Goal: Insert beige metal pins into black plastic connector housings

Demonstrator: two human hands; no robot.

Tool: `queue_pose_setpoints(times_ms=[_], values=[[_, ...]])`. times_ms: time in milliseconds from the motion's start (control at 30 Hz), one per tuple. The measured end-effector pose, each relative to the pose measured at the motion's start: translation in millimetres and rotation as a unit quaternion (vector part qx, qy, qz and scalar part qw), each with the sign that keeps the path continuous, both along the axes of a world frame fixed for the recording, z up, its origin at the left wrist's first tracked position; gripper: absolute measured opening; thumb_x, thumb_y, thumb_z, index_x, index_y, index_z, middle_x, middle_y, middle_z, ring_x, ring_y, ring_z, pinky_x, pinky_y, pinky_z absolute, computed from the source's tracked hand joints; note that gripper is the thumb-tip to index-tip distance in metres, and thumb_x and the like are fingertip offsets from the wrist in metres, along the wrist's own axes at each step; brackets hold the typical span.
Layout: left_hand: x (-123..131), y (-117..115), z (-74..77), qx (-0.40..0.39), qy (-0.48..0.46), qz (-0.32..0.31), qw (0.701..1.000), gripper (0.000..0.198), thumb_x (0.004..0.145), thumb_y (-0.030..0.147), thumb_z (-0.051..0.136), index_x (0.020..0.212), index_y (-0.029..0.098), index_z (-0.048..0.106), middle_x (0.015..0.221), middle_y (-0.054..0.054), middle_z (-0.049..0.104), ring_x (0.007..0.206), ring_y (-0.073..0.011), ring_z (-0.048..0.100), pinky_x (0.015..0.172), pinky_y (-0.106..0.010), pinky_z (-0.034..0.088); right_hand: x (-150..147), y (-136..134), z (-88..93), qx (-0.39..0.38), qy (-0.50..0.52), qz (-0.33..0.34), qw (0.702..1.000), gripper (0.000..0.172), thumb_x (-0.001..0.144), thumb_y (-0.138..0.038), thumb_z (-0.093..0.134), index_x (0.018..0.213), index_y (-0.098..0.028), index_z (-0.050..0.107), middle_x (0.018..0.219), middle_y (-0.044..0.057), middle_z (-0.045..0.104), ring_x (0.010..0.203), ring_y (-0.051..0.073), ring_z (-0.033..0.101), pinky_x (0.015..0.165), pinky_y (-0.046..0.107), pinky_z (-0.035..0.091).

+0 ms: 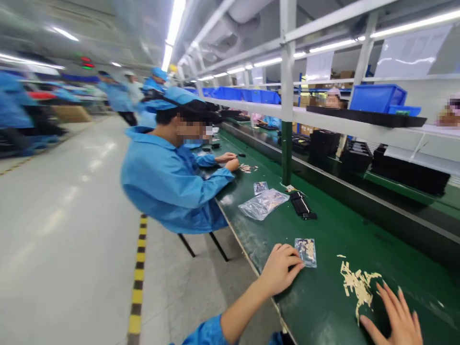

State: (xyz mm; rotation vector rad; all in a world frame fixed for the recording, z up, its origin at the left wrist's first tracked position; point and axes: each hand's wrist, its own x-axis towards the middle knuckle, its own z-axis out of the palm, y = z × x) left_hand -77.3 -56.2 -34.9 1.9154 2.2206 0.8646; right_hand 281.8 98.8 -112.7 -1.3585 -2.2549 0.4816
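Note:
On the green tabletop [330, 287], my left hand [282, 269] rests beside a small clear bag [306, 252] of pale pieces. Its thumb and fingertips meet the bag's left edge, and the fingers are bent close together. My right hand [395, 314] lies at the lower right with its fingers spread and nothing held. Just left of those fingers is a loose pile of small cream-coloured strips [359, 286]. Farther up the table are a larger clear plastic bag [264, 203], a smaller packet [260, 187] and several black parts [301, 205].
A person in a blue coat [172, 177] sits at the same table, hands over small pieces [247, 168]. A green and white post [286, 143] rises from the table. Blue bins [377, 98] and black trays [409, 167] stand on the right.

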Motion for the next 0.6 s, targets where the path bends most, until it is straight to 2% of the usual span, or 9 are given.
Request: queue_pose_setpoints(times_ms=[67,133,233,367,433,500,567,600], values=[[-3,0,-0.7,0.000,-0.020,-0.005,1.000,0.020,0.096,0.036,0.066,0.087,0.030,0.083,0.099,-0.004,0.081,0.096,-0.0248,0.071,0.088,-0.039,0.045,-24,-28,16.0,0.033,-0.069,0.042,0.996,0.081,0.082,-0.073,0.067,0.149,-0.028,0.059,0.162,0.011,0.050,0.156,0.049,0.029,0.118,0.082,0.017],[-9,1,-1.8,-0.007,-0.048,-0.018,0.999,0.023,0.097,0.037,0.063,0.088,0.029,0.082,0.097,-0.004,0.081,0.094,-0.0263,0.071,0.087,-0.039,0.047,-44,-40,39.3,0.051,-0.108,0.052,0.991,0.081,0.088,-0.071,0.064,0.154,-0.025,0.052,0.166,0.012,0.044,0.159,0.046,0.022,0.120,0.080,0.012],[-20,7,-5.0,-0.029,-0.100,-0.044,0.994,0.027,0.096,0.043,0.059,0.088,0.028,0.080,0.093,-0.004,0.081,0.090,-0.0273,0.071,0.087,-0.038,0.050,-60,-33,67.5,0.043,-0.133,-0.006,0.990,0.083,0.094,-0.067,0.062,0.159,-0.019,0.044,0.171,0.014,0.033,0.161,0.045,0.015,0.120,0.080,0.010],[-23,15,-3.6,-0.065,-0.149,-0.057,0.985,0.030,0.094,0.047,0.057,0.087,0.028,0.078,0.086,-0.003,0.079,0.084,-0.0273,0.070,0.078,-0.035,0.051,-67,-27,82.1,0.023,-0.126,-0.075,0.989,0.081,0.097,-0.068,0.055,0.161,-0.019,0.041,0.171,0.015,0.033,0.160,0.046,0.015,0.118,0.081,0.012],[-20,14,3.7,-0.084,-0.157,-0.058,0.982,0.029,0.093,0.044,0.056,0.083,0.028,0.078,0.081,-0.003,0.079,0.079,-0.0266,0.069,0.074,-0.033,0.050,-73,-39,85.1,0.015,-0.117,-0.061,0.991,0.081,0.096,-0.069,0.056,0.160,-0.021,0.042,0.170,0.014,0.035,0.160,0.046,0.017,0.118,0.080,0.016],[-12,12,12.3,-0.107,-0.161,-0.064,0.979,0.028,0.091,0.037,0.057,0.075,0.027,0.078,0.074,-0.002,0.078,0.069,-0.0240,0.068,0.066,-0.031,0.047,-80,-54,84.3,0.028,-0.102,-0.021,0.994,0.078,0.093,-0.070,0.058,0.155,-0.023,0.050,0.166,0.013,0.043,0.158,0.047,0.023,0.118,0.080,0.016],[-3,11,16.3,-0.128,-0.167,-0.070,0.975,0.028,0.088,0.031,0.060,0.067,0.026,0.077,0.067,-0.001,0.076,0.062,-0.0211,0.067,0.060,-0.028,0.044,-87,-66,75.6,0.059,-0.044,-0.047,0.996,0.066,0.092,-0.070,0.056,0.139,-0.025,0.067,0.153,0.013,0.059,0.149,0.049,0.040,0.118,0.078,0.019],[2,13,15.7,-0.137,-0.172,-0.071,0.973,0.028,0.089,0.031,0.062,0.066,0.026,0.077,0.064,-0.001,0.076,0.059,-0.0198,0.066,0.058,-0.027,0.042,-92,-69,68.1,0.050,0.005,-0.071,0.996,0.062,0.090,-0.072,0.056,0.125,-0.026,0.076,0.140,0.014,0.069,0.137,0.047,0.053,0.117,0.070,0.029]])
